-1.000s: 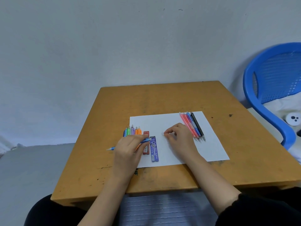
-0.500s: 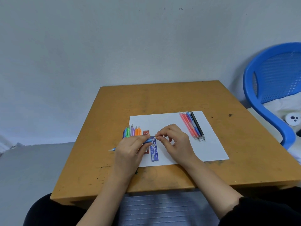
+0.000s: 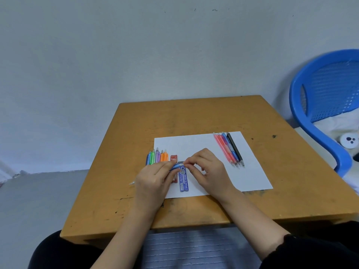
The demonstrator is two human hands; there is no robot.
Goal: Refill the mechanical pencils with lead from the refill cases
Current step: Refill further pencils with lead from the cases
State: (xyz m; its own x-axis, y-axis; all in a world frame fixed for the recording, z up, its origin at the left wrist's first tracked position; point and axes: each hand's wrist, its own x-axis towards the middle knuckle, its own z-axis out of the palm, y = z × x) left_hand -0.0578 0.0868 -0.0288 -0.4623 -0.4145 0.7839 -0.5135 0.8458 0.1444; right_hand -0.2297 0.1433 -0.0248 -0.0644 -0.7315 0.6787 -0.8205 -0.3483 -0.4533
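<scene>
Head view: grips blue mechanical pencil [image 3: 175,166] in left hand [image 3: 153,179], long axis slanting from tip at lower left to cap end at upper right; pinches that cap end with right hand [image 3: 206,169]. Just below, blue refill case [image 3: 183,179] flat on paper [image 3: 252,171], nearer right hand.

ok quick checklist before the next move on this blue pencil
1. Blue pencil held firmly by the left hand: ok.
2. Right hand pinching the pencil's top end: ok.
3. Cap off, barrel open: cannot tell, the fingers hide it.
4. Lead stick ready in the fingers: cannot tell, too small to see.
5. Blue lead case close by, flat on the paper: ok.
6. Blue lead case open: cannot tell.
</scene>
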